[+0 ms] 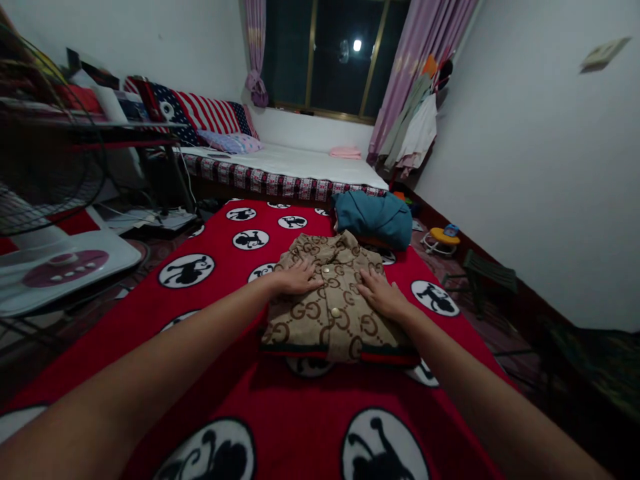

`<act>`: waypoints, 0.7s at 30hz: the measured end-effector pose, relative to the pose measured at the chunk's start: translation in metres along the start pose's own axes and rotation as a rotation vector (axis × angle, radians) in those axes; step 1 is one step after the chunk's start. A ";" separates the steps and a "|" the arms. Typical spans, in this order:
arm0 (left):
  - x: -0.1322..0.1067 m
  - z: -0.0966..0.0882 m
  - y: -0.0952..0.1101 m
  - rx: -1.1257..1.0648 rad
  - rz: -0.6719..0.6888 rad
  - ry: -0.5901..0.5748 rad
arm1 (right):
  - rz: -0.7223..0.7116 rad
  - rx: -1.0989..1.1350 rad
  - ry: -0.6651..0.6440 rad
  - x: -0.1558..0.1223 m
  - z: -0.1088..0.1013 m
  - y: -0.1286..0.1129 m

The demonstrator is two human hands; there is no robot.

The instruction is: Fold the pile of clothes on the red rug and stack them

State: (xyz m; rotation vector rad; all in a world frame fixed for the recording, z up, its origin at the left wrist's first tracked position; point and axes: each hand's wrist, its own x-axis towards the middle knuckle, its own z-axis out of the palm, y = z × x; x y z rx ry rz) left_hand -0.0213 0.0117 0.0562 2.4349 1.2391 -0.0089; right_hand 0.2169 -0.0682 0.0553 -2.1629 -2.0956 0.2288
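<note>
A folded tan jacket (335, 313) with a brown logo pattern, round buttons and a dark hem lies on a red blanket (280, 407) printed with black-and-white circles. My left hand (297, 278) rests flat on the jacket's left side, fingers stretched out. My right hand (379, 291) lies flat on its right side, fingers spread. Both palms press on the cloth and hold nothing.
A folded teal garment (374, 219) lies just beyond the jacket. Farther back stands a bed (295, 163) with a striped pillow. A fan (45, 153) is at the left. Clothes (415, 130) hang by the curtain; a small stool (487, 273) stands at the right.
</note>
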 end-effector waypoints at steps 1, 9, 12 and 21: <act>-0.011 0.004 0.005 -0.014 -0.009 0.030 | -0.016 0.014 0.038 -0.010 -0.003 -0.007; -0.069 0.062 0.014 0.081 0.069 0.337 | -0.177 0.108 0.099 -0.051 0.026 -0.033; -0.074 0.050 0.008 0.067 0.072 0.313 | -0.209 0.205 0.209 -0.052 0.020 -0.019; -0.114 0.004 0.006 0.198 -0.336 0.475 | 0.223 -0.021 0.272 -0.073 -0.006 0.010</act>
